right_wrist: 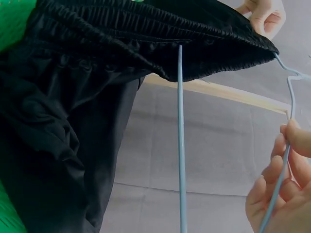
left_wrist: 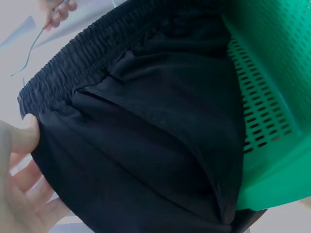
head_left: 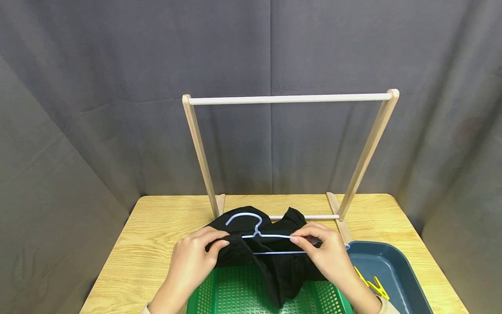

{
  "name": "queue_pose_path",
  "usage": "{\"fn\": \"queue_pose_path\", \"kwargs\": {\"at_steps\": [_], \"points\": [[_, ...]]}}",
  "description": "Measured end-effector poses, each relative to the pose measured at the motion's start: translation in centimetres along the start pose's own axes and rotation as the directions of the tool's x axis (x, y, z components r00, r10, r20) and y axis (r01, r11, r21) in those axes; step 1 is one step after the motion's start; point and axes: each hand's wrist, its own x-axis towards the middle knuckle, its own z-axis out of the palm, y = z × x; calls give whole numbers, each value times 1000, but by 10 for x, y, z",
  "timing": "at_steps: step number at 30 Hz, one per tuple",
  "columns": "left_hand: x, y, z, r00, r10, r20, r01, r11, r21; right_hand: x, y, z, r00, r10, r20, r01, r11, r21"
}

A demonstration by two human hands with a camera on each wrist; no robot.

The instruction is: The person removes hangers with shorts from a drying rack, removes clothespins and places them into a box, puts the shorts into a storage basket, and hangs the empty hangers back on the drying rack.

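Observation:
Black pants (left_wrist: pixel 146 126) with a gathered elastic waistband (right_wrist: pixel 121 19) hang over the green basket. My left hand (head_left: pixel 195 255) pinches the waistband edge between thumb and fingers. A light blue hanger (head_left: pixel 257 229) has its left end inside the waist opening, where the cloth hides it. The hook points up and to the left in the head view. My right hand (head_left: pixel 321 246) pinches the hanger's upper bar, right of the hook. In the right wrist view the lower bar (right_wrist: pixel 181 145) runs into the waistband.
The green perforated basket (head_left: pixel 204 290) stands at the table's front. Right of it, a dark blue tray (head_left: pixel 396 266) holds yellow clothespins (head_left: pixel 377 288). Behind, a wooden rack with a white rail (head_left: pixel 290 99) stands on the wooden table (head_left: pixel 129 244), before grey curtains.

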Motion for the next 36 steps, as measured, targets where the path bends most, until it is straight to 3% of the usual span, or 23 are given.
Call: {"fn": "queue_pose_path", "kwargs": {"at_steps": [4, 10, 23, 36], "points": [[3, -2, -3, 1000, 8, -17, -8, 1000, 6, -1, -1, 1, 999, -15, -49, 15, 1000, -1], [4, -4, -9, 999, -37, -9, 38, 999, 25, 0, -1, -1, 995, -23, -101, 24, 1000, 12], [4, -13, -12, 994, 0, -107, 2, 1000, 19, -3, -1, -7, 991, 51, -127, -46, 998, 43], [-2, -25, -15, 992, -21, -128, 24, 999, 22, -5, 9, -8, 986, 22, -165, -22, 1000, 2]]}}
